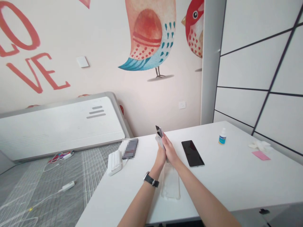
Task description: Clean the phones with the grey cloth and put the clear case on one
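Note:
Above the middle of the table, my left hand [161,154] and my right hand [169,148] are pressed together around a phone [158,129]. It is held edge-on, so only its dark upper end and a narrow side show. A light grey cloth [159,140] lies between my left hand and the phone. My right hand's fingers wrap the phone's right side. Most of the phone is hidden by my hands. Beneath my wrists, a clear phone case [170,187] lies on the white table [227,179]. To the right rests a dark tablet-like phone [192,153], screen up.
A small white bottle with a blue label [222,137], a crumpled white cloth [260,145] and a pink cloth or sponge [260,155] sit at the right. On the left are a white power strip [115,162] and a blurred-out dark item [130,148]. A bed [63,176] adjoins the table.

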Motion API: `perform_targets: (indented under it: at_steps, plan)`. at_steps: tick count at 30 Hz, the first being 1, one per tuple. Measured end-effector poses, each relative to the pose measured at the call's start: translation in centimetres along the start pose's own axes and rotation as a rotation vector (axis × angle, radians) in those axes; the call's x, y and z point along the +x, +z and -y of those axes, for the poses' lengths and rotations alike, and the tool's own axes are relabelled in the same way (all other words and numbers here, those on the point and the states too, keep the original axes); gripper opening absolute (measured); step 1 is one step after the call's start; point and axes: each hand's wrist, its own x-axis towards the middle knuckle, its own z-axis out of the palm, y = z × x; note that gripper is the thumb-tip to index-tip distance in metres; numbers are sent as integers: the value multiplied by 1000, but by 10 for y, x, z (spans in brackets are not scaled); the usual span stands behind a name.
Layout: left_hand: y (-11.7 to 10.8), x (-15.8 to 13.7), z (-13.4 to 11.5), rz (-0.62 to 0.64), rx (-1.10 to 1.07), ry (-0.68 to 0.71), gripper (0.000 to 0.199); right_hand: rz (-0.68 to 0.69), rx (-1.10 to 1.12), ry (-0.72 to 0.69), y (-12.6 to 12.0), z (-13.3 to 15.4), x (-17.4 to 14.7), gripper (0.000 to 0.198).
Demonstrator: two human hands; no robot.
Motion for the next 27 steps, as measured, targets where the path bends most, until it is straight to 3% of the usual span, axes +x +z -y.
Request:
perform_targets:
  at_steps: [4, 8, 15, 20, 27]
  plan:
    - [-10, 28, -27, -80, 121, 88, 34, -46, -99, -17, 4, -11, -2, 39]
    - [-14, 38, -36, -44, 176, 33, 29, -154, -213, -1, -8, -21, 5, 34]
    - [-3, -19, -4, 33, 119, -88, 36, -318, -366, 27, -31, -21, 11, 33]
    - [1, -30, -8, 31, 76, -83, 37, -273, -376, -52, -24, -14, 6, 34]
    - [-3, 20, -41, -5, 135, -29, 44, -119, -218, -52, 7, -28, -10, 49]
